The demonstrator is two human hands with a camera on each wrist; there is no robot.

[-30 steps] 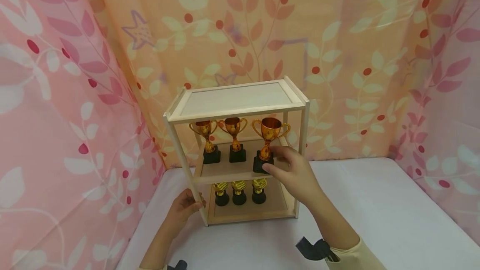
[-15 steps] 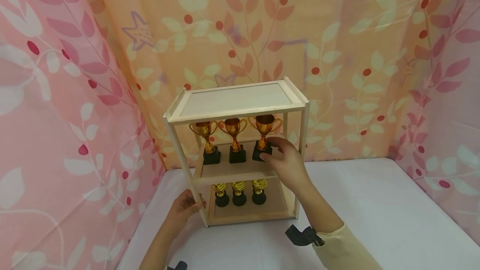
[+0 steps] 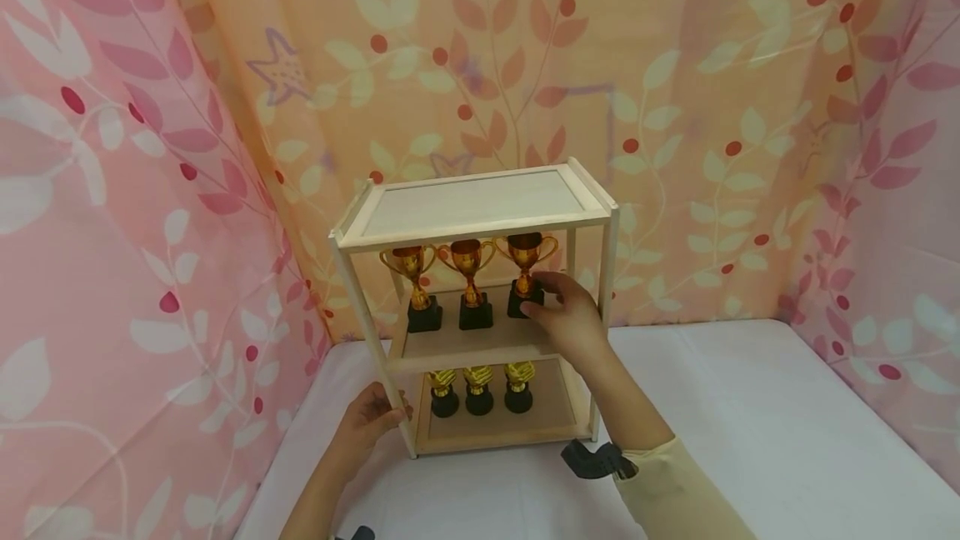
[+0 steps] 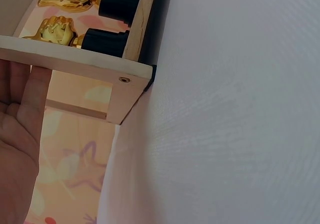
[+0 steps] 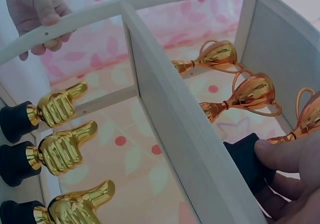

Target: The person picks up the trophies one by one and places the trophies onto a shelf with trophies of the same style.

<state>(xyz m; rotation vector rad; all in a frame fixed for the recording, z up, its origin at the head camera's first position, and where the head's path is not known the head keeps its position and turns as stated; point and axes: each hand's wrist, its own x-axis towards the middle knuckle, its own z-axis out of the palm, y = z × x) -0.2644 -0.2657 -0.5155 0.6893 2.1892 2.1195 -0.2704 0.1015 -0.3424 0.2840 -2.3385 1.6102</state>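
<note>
On the middle board of a pale wooden shelf (image 3: 480, 227), my right hand (image 3: 573, 315) pinches the black base of a gold trophy cup (image 3: 525, 252) between thumb and fingers. The right wrist view shows the thumb on that base (image 5: 247, 159). Two matching cups, a middle one (image 3: 467, 261) and a left one (image 3: 411, 265), stand beside it. My left hand (image 3: 367, 423) holds the shelf's front left post (image 3: 367, 323) low down; its thumb and fingertips show around the post in the right wrist view. The left wrist view shows only part of this hand (image 4: 22, 119).
Three gold thumbs-up trophies (image 3: 478, 386) on round black bases stand on the bottom board. The shelf's top panel (image 3: 472, 202) is pale. White cloth (image 3: 720, 423) covers the table, with floral curtains (image 3: 675, 107) behind and at both sides.
My right hand has carried the third cup inward and slightly left, from the middle board's front edge into line with the other two. The left hand stays on the post.
</note>
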